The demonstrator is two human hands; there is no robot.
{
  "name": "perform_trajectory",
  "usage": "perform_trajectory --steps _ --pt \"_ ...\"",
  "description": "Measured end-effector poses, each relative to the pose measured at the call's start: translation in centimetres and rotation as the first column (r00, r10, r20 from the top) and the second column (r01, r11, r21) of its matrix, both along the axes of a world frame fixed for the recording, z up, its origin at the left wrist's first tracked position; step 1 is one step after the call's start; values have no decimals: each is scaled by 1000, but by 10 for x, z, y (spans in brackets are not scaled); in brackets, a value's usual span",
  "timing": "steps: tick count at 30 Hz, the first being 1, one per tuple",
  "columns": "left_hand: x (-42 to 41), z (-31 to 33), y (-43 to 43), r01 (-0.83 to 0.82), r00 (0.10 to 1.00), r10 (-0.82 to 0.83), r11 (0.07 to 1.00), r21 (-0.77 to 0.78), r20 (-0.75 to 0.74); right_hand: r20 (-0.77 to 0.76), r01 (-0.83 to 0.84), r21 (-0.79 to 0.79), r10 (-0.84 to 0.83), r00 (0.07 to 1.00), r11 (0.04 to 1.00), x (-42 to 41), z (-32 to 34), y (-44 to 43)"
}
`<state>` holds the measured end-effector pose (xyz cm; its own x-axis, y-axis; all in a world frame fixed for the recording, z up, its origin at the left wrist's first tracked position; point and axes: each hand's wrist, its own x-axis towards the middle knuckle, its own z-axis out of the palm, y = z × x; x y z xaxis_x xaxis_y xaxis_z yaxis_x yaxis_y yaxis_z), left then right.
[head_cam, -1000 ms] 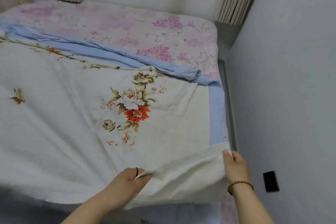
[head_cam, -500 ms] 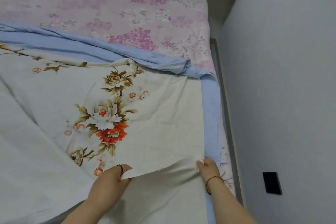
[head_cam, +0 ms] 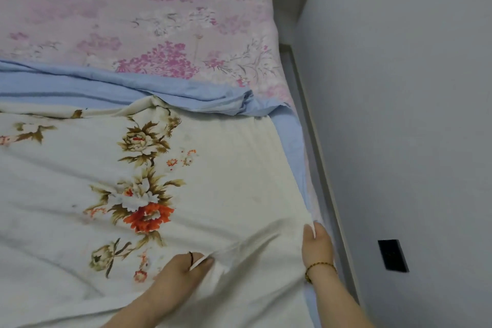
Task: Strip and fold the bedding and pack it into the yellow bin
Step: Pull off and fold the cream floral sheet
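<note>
Left hand: grip closed, thumb on top and fingers curled under a folded edge of the white cotton sheet printed with orange and brown flowers; thin black band on one finger. Right hand: grip closed, pinching the same sheet at its right edge, fingertips pointing up the bed; gold bead bracelet on the wrist. The fabric between the two grips sags in soft wrinkles. From both grips the white sheet spreads away and to the left, lying flat over the near half of the bed. Plain light blue sheet lies under it, showing as a strip down the right side and a bunched band across the far edge. Beyond that is the pink floral mattress cover. Pale bed frame rail runs beside the grey wall, which has a small black rectangular wall plate.
</note>
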<state>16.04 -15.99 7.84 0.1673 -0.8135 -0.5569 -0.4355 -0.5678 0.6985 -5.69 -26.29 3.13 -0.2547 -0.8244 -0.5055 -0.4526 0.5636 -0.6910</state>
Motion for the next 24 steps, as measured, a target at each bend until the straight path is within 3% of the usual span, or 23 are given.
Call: perform_trajectory --steps 6,11,13,16,20,24 --pt "-36 7 3 248 968 -245 968 48 -58 -8 38 -74 -39 999 997 -53 23 22" --pt "-64 8 21 464 867 -424 879 113 -262 -149 95 14 -92 985 995 -100 19 78" --pt "-70 3 27 447 877 -413 889 102 -246 -176 94 45 -85 981 995 -108 17 92" --pt "-60 -6 23 370 928 -364 925 90 -77 -184 76 42 -67 981 996 -100 17 87" --pt "-36 -12 4 224 973 -227 972 75 35 -401 -14 -113 -32 915 994 -77 17 56" --pt "-7 -25 -28 111 990 -116 992 61 79 -520 -166 -224 26 854 960 -33 15 11"
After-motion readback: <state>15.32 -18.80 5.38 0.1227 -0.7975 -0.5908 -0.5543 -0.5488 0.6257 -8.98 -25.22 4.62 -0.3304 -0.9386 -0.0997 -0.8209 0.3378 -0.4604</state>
